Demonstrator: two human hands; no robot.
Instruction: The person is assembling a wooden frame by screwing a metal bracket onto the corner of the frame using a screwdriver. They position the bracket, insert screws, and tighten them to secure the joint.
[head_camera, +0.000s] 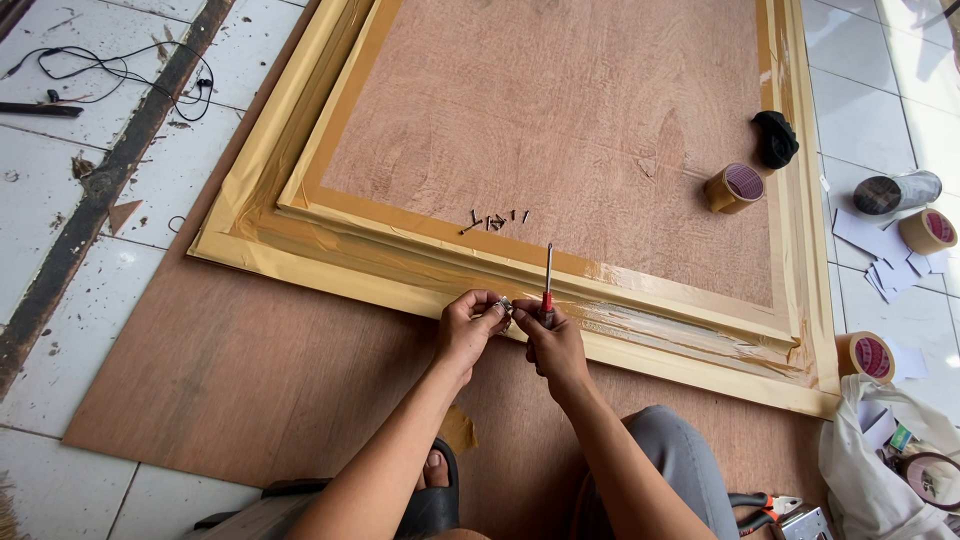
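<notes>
My right hand (550, 340) grips a screwdriver (548, 285) with a red handle, its thin shaft pointing up and away from me. My left hand (468, 322) pinches a small silvery metal piece (504, 303) between thumb and fingertips. Both hands meet over the near edge of a large wooden frame (320, 262) wrapped in tan tape, which lies on a plywood board (250, 370). Several small dark screws (495, 219) lie loose on the brown panel (560, 110) inside the frame, just beyond my hands.
A tape roll (733, 187) and a black cloth (775, 138) sit on the panel at right. More tape rolls (927, 230), (866, 355), white paper scraps (885, 250), a white bag (880, 470) and red-handled pliers (760, 508) lie right. A black cable (120, 70) lies far left.
</notes>
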